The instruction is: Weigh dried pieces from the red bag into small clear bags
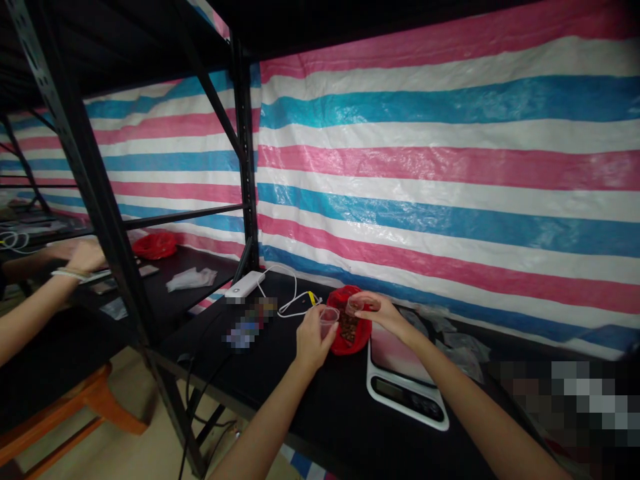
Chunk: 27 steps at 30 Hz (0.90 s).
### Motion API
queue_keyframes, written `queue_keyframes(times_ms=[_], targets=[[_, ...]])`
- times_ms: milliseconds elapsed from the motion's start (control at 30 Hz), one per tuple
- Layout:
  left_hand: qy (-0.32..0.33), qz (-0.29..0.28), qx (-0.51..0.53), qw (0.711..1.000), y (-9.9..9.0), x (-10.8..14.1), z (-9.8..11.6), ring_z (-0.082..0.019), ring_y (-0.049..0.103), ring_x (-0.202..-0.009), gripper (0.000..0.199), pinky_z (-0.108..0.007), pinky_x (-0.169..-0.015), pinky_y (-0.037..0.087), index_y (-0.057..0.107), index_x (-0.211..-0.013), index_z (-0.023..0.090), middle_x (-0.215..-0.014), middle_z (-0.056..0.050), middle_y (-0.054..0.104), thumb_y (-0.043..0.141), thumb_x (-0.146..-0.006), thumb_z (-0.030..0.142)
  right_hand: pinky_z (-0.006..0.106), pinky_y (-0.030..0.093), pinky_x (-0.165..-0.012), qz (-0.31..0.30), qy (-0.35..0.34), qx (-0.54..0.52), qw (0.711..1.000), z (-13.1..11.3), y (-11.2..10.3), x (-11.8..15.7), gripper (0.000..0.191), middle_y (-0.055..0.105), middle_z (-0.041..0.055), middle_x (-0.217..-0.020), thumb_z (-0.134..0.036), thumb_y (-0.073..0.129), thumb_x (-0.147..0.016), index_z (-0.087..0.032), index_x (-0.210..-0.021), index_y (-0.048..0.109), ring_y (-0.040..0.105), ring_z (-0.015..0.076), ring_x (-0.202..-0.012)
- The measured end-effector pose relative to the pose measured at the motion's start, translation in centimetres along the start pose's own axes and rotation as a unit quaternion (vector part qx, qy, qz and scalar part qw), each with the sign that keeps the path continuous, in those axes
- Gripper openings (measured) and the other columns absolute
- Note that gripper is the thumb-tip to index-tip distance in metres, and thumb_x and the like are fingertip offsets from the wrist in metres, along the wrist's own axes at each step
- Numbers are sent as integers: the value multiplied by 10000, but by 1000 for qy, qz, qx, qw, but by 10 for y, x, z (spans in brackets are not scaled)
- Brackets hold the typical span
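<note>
Spill risk was highest at the rim of the red bag (pixel 345 349), where brown pieces (pixel 349 331) lay inside and both cups were close by. Cause: a tilted cup or a wrist knock could have dropped loose pcs. outside the bag, onto the surface (pixel 325 410) or the scale (pixel 376 383). The bag was soft-walled; a push at its edge could have folded it in or tipped it. Contact btwn. the R forearm and the scale, just beside the bag, could also have shifted the scale or disturbed a reading; display value was not legible. The clear cups looked thin, so excess squeeze could have bent a wall, and too little could have let a cup slip.

L grip (pixel 309 338): clamped on the L cup (pixel 329 316), fingers & thumb parted approx. to cup width, at the bag's L side. R grip (pixel 384 315): clamped on the R cup (pixel 353 305), fingers curved round it, above the far part of the bag. Contents of either cup: N/A, could not tell from this view.

Adjacent items: white cable (pixel 296 285) and power strip (pixel 245 285) sat L of the bag; clear plastic bags (pixel 463 353) lay R of the scale. Cable snag risk: low, given the spacing.
</note>
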<state>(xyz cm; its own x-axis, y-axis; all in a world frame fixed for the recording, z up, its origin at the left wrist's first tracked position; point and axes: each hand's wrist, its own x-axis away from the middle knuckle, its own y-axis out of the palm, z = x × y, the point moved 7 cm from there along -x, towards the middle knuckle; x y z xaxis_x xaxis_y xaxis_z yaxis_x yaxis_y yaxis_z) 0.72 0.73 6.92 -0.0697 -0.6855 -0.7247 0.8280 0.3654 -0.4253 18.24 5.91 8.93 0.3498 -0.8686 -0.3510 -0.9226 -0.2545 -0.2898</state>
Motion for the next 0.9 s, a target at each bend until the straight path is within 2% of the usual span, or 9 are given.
queue_keyframes(times_ms=[133,233,333,500,567,667,767,900], targets=[[9,-44,45,998,20,-6,25,-181,545,-893,278,-308,-789,436,485,-1035,205,-948,-37,579,494,-823,385,374,443,-891,8,31,-21,999,-10,-13,16,393,647,73,-1013,-332,740,-602,-186,-935,588,606,200,-948],[20,-83,64,994,44,-10,45,-193,541,-907,306,-313,-795,434,499,-1041,217,-948,-33,581,533,-795,396,384,449,-880,37,58,-5,998,-18,-37,32,429,642,72,-1019,-359,740,-593,-199,-945,554,609,210,-945],[13,-94,88,992,68,-16,59,-203,541,-923,320,-320,-806,432,515,-1045,227,-964,-36,584,561,-774,393,390,451,-874,68,77,27,994,-25,-65,48,471,635,80,-1034,-370,739,-591,-201,-979,535,615,218,-929],[-1,-114,237,965,102,-31,74,-177,569,-894,324,-298,-825,437,553,-1011,197,-951,-34,618,620,-737,357,377,460,-855,65,67,78,993,-36,-96,68,481,637,91,-1021,-375,724,-614,-183,-1015,541,615,213,-911],[0,-129,273,953,114,-35,77,-171,580,-878,311,-289,-816,442,576,-980,179,-938,-37,632,639,-722,341,374,463,-844,58,66,104,991,-41,-102,72,482,638,93,-1018,-380,713,-622,-174,-1024,546,617,208,-896],[28,-153,267,951,126,-39,81,-179,576,-882,308,-292,-815,437,610,-929,176,-935,-36,644,681,-679,341,371,464,-821,52,73,158,983,-46,-109,74,486,638,93,-1025,-379,698,-629,-167,-1043,556,618,204,-879],[48,-159,241,956,132,-37,82,-187,566,-887,304,-300,-808,435,627,-910,185,-930,-34,647,689,-667,356,352,466,-785,34,79,212,973,-47,-110,75,463,646,79,-1011,-369,673,-653,-169,-1057,566,616,198,-867],[40,-158,237,958,136,-35,80,-187,572,-880,324,-300,-802,438,627,-932,179,-936,-37,648,673,-680,376,327,465,-744,-2,70,275,959,-41,-107,75,427,651,59,-995,-357,642,-691,-179,-1074,579,607,188,-835]])
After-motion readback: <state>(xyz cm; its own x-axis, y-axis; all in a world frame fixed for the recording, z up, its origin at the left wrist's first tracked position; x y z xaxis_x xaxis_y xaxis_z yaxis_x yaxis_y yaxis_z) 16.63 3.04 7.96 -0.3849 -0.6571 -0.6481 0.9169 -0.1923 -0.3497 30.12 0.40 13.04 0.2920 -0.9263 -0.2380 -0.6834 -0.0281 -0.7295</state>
